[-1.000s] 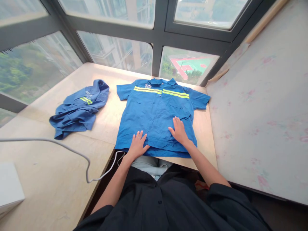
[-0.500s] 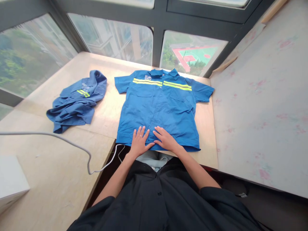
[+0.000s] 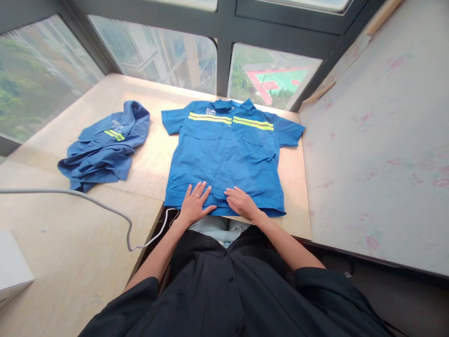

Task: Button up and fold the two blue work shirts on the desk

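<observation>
A short-sleeved blue work shirt [image 3: 224, 154] lies spread out face up, its collar toward the window and its hem toward me. Two yellow-green stripes cross its chest, with white print above the left-hand one. My left hand [image 3: 195, 204] rests flat on the lower front near the hem, fingers spread, a ring on one of them. Beside it, my right hand [image 3: 242, 202] has its fingers curled together at the lower end of the front placket, gripping the cloth there. The fingertips' underside is hidden.
Left of the shirt lies a crumpled second blue garment [image 3: 107, 145] with a yellow-green stripe. A grey-white cable [image 3: 105, 210] crosses the wooden tabletop [image 3: 87, 243]. A white box [image 3: 14, 262] stands at the left edge. A flower-patterned panel [image 3: 372, 154] borders the right side.
My right hand's fingers have gone from lying flat to curled on the placket. My left hand has shifted slightly left, away from the right one. The whole view has moved a little.
</observation>
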A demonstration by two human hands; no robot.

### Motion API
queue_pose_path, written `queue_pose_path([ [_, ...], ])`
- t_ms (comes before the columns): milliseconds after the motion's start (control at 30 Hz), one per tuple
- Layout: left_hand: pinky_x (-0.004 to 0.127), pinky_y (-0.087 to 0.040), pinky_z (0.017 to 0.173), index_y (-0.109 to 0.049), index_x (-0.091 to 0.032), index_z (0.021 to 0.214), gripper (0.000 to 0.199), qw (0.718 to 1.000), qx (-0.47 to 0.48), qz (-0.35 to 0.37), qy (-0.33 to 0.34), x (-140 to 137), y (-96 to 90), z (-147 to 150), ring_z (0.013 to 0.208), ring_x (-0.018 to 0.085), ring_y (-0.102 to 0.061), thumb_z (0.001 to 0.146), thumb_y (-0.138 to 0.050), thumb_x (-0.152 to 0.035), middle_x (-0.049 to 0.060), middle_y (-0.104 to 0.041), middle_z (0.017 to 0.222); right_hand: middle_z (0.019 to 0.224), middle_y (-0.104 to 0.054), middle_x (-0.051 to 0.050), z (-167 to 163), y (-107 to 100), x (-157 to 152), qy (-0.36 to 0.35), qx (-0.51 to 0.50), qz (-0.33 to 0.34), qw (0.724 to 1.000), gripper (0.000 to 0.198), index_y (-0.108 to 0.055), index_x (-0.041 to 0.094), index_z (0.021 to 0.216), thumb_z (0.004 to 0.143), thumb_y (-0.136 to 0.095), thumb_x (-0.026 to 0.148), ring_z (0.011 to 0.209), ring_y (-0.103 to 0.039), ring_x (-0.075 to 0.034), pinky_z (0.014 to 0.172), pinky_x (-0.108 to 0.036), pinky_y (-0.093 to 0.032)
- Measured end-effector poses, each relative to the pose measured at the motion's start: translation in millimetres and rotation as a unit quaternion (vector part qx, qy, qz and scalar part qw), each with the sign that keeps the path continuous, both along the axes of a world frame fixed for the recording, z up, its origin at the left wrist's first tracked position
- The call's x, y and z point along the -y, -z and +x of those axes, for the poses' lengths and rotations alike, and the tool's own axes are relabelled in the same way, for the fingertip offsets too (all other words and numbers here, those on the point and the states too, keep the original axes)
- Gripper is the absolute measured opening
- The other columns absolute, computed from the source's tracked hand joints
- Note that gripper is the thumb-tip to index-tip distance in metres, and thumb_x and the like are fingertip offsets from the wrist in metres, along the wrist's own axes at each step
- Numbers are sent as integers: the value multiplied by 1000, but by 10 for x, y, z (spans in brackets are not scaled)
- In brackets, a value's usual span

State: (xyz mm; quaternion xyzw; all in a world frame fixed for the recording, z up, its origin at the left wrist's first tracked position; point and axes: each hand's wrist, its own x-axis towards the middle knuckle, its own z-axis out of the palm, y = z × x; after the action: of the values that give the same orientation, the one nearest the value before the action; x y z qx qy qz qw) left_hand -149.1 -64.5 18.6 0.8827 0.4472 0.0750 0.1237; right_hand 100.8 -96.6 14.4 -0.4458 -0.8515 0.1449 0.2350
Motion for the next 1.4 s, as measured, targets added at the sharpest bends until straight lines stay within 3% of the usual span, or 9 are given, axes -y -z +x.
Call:
queue_pose_path([
  [300, 50, -6, 123, -36, -22, 152, 75, 1000, -11, -5, 27, -177, -14, -285, 151, 28, -19, 90, -49, -62, 10, -27, 161, 115, -70, -9, 325, -543, 291, 24, -86, 25, 996, 21, -69, 21, 93, 90, -49, 15, 121, -58, -23, 103, -43, -49],
  [533, 58, -9, 120, -39, -15, 150, 78, 1000, -7, -24, 15, -176, -65, -299, 150, 35, -19, 87, -55, -59, 16, -33, 158, 115, -70, -11, 66, -277, 417, 19, 21, -29, 999, 18, -68, 20, 80, 89, -52, 14, 116, -61, -25, 99, -46, -47],
  [700, 51, -31, 114, -57, -20, 136, 48, 996, 77, -48, 12, 84, -242, -55, 136, 32, -43, 91, -53, -36, 15, -56, 140, 138, -57, -17, -112, -414, 475, 74, 85, -53, 992, 24, -66, 20, 108, 84, -66, 23, 135, -45, -36, 112, -71, -18],
  [833, 45, -45, 98, -71, -23, 94, 19, 968, 189, -118, -116, 341, -326, 250, 106, 29, -61, 88, -56, -33, 12, -69, 100, 144, -51, -19, -208, -450, 431, 28, 87, -65, 994, 60, -54, 19, 133, 78, -75, 23, 134, -45, -33, 113, -61, -29],
  [933, 37, -51, 85, -67, -22, 73, 14, 888, 312, -250, -229, 415, -350, 392, 86, 24, -65, 80, -68, -34, 7, -67, 79, 139, -53, -20, -221, -349, 341, 13, 89, -67, 994, 61, -55, 17, 133, 76, -76, 23, 127, -51, -33, 102, -50, -46],
  [1100, 28, -54, 62, -67, -16, 97, 29, 623, 473, -484, -392, 385, -428, 400, 82, 21, -70, 73, -76, -29, 11, -72, 98, 116, -67, -12, -117, -225, 263, 7, 42, -57, 997, 20, -71, 21, 107, 90, -59, 20, 106, -62, -25, 88, -40, -52],
  [1200, 26, -56, 62, -64, -15, 101, 30, 554, 510, -507, -420, 445, -469, 380, 86, 20, -71, 75, -75, -24, 14, -70, 109, 102, -71, -9, -70, -210, 248, 45, -72, -89, 992, 18, -72, 21, 95, 94, -53, 22, 95, -64, -22, 86, -36, -52],
  [1300, 28, -58, 68, -61, -16, 102, 31, 507, 552, -493, -442, 557, -484, 394, 93, 22, -71, 75, -75, -19, 15, -68, 114, 84, -69, -3, -37, -180, 213, 176, -232, -152, 944, 19, -68, 20, 86, 93, -56, 32, 78, -63, -19, 75, -31, -51],
  [1400, 32, -59, 79, -57, -16, 100, 26, 431, 606, -492, -453, 597, -506, 424, 102, 24, -70, 77, -70, -13, 15, -69, 111, 65, -58, 4, 19, -111, 156, 295, -395, -217, 843, 25, -63, 20, 78, 87, -62, 43, 60, -51, -14, 58, -25, -43],
])
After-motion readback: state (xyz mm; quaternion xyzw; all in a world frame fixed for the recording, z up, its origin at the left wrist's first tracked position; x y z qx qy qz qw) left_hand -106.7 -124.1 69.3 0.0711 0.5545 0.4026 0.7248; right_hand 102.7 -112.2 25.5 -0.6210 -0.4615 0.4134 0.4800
